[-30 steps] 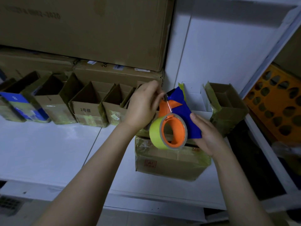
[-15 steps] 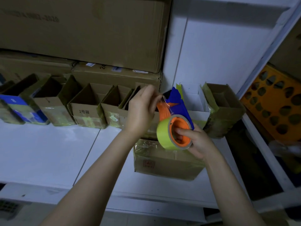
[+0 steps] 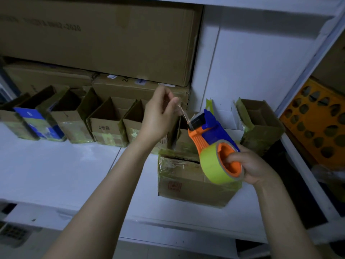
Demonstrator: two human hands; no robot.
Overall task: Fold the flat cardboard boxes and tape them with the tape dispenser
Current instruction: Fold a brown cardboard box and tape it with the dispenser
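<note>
While the right hand (image 3: 255, 165) grips the tape dispenser (image 3: 211, 131) with fingers curled through the orange core of the yellow-green roll (image 3: 212, 166), the left hand (image 3: 160, 116) pinches the free end of the clear tape strip (image 3: 183, 114) between thumb and fingertips. The strip runs taut from the blade end of the blue-and-orange plastic body. The dispenser is held in the air above the rear right part of a cardboard box (image 3: 186, 184), which stands on the white shelf (image 3: 56, 169). The top edges of this box are wrapped in glossy, wrinkled yellowish tape, and a dark gap shows along the top seam.

Behind it, a row of small open boxes (image 3: 106, 126) stands upright against the back. Their flaps are raised and their interiors are dark, so any contents cannot be told. One box has a blue face (image 3: 37, 122). A separate open box (image 3: 261, 120) stands at right, beside a white open carton (image 3: 227, 116). Large plain cartons (image 3: 93, 34) are stacked above. An orange crate (image 3: 317, 128) with oval holes sits at far right.
</note>
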